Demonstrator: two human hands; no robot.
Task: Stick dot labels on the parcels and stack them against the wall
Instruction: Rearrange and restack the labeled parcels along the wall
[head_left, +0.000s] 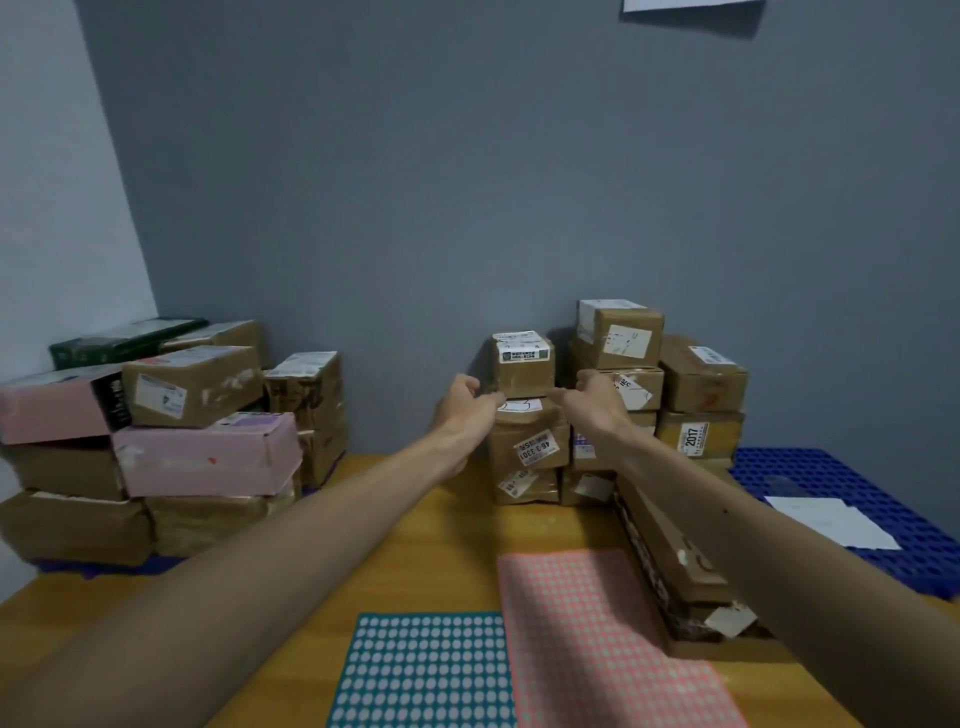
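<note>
The left hand (464, 404) and right hand (598, 401), fingers half curled, flank the small taped cardboard parcel (523, 366) atop the far stack (527, 449); whether they grip is unclear.

Left parcel stack (171, 441) and right parcel stack (613, 410) stand against the wall (467, 182). Before them, on the surface (415, 545), two label sheets (524, 654) lie side by side.

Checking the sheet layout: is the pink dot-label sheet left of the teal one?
No, the pink dot-label sheet lies right of the teal dot-label sheet.
</note>
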